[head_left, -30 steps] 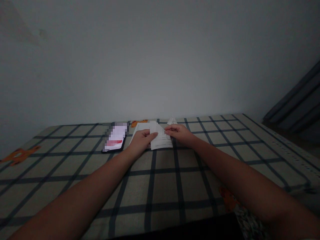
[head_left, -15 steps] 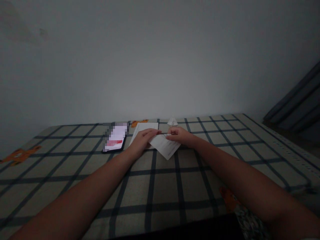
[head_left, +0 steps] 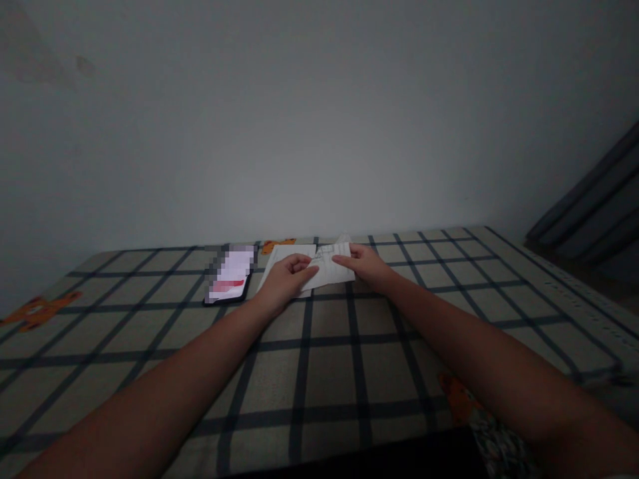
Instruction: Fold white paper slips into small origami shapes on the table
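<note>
Item: one piece of printed paper (head_left: 333, 269), white, creased, its lower edge uneven. Location: between my two hands, raised a little above the checked cloth, right of the phone and partly in front of a flat white sheet.

Item: my left hand (head_left: 285, 281). Fingers bent and nearly closed, thumb and fingertips pinching the left end of the paper; the hand covers part of the flat sheet.

Item: my right hand (head_left: 370, 267). Thumb laid on the near face of the paper, the other fingers behind it, closed on the right end.

Item: flat white sheet (head_left: 294, 251), lying on the cloth just beyond my left hand. Any print is too dim to read.

Item: phone (head_left: 231, 278), dark-edged, screen lit, lying left of the sheet; much of the display blurred out, a red patch near its lower end.

Item: small pale scrap (head_left: 344, 238), just behind the paper, mostly hidden.

Item: checked cloth (head_left: 329, 372), pale with dark lines, bearing orange figures (head_left: 42, 311).

Item: plain grey wall (head_left: 319, 120), behind everything, stained at upper left.

Item: dark striped fabric (head_left: 602, 186), far right.
</note>
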Tool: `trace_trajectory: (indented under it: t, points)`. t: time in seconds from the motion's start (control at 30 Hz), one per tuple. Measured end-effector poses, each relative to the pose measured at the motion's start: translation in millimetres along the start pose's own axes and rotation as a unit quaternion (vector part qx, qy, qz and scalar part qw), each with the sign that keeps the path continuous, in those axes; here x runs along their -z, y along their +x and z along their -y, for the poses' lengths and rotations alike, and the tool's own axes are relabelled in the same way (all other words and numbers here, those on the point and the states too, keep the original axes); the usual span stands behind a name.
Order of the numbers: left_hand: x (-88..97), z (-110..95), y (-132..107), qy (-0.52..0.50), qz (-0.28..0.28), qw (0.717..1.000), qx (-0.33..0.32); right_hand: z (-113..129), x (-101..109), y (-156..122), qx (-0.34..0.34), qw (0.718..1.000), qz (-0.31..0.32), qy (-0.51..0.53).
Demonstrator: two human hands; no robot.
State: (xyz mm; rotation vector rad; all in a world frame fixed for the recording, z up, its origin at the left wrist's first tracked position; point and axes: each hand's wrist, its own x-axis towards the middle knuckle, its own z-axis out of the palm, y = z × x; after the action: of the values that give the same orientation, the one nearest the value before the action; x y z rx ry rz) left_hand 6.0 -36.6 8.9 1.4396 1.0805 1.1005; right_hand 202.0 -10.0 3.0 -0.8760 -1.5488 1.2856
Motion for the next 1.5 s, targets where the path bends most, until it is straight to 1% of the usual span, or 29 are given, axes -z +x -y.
trace_trajectory:
  t: [0.13, 0.23, 0.4, 0.6, 0.77, 0.83, 0.9, 0.93, 0.97, 1.0, 1.07, 1.1, 1.17, 1.23, 1.3, 1.5]
  points:
    - [2.2, -0.1, -1.3, 0.086, 0.067, 0.994, 0.005, 1.6, -0.6, -1.7, 0.017, 0.997, -0.004, -0.075]
    - [4.6, -0.7, -2.1, 0.133, 0.091, 0.987, 0.005, 4.8, -2.0, -2.9, 0.023, 0.994, -0.007, -0.108]
    - [7.3, 2.3, -0.6, 0.18, 0.086, 0.98, -0.008, 7.6, -4.0, -4.5, 0.021, 0.994, -0.012, -0.103]
    - [7.1, 2.6, -0.6, 0.183, 0.077, 0.98, 0.004, 8.6, -4.2, -5.3, 0.033, 0.992, -0.015, -0.12]
    - [5.4, 1.1, -1.0, 0.148, 0.071, 0.986, 0.007, 1.4, -5.9, -1.2, 0.066, 0.996, -0.003, -0.058]
    - [3.9, -0.2, -1.5, 0.119, 0.079, 0.99, 0.011, -0.7, -6.4, -0.6, 0.096, 0.993, -0.001, -0.07]
    - [2.3, -1.9, -2.4, 0.089, 0.092, 0.992, 0.014, 0.8, -6.4, -1.9, 0.133, 0.983, -0.011, -0.129]
    - [1.6, -2.7, -2.7, 0.078, 0.098, 0.992, 0.014, 2.9, -6.4, -3.2, 0.16, 0.971, -0.024, -0.178]
    - [1.2, -3.3, -3.0, 0.072, 0.102, 0.992, 0.013, 5.5, -6.3, -4.7, 0.194, 0.951, -0.035, -0.239]
    - [1.1, -3.6, -3.1, 0.072, 0.102, 0.992, 0.009, 8.3, -6.2, -6.2, 0.228, 0.93, -0.032, -0.287]
    - [1.6, -3.0, -2.8, 0.091, 0.089, 0.992, -0.003, 12.9, -6.1, -8.7, 0.281, 0.9, -0.022, -0.332]
    - [2.1, -2.2, -2.5, 0.105, 0.077, 0.991, -0.009, 14.2, -6.1, -9.6, 0.298, 0.891, -0.019, -0.341]
    - [3.3, -0.2, -1.7, 0.125, 0.056, 0.99, -0.019, 14.6, -6.2, -10.3, 0.315, 0.884, -0.012, -0.346]
    - [4.2, 1.6, -1.1, 0.131, 0.047, 0.99, -0.023, 12.8, -6.1, -9.9, 0.321, 0.882, 0.007, -0.345]
    - [4.4, 2.4, -0.8, 0.128, 0.041, 0.991, -0.027, 10.5, -5.8, -9.1, 0.325, 0.88, 0.029, -0.346]
    - [2.6, 1.7, -1.9, 0.101, 0.02, 0.994, -0.037, 9.3, -3.1, -9.0, 0.33, 0.873, 0.06, -0.353]
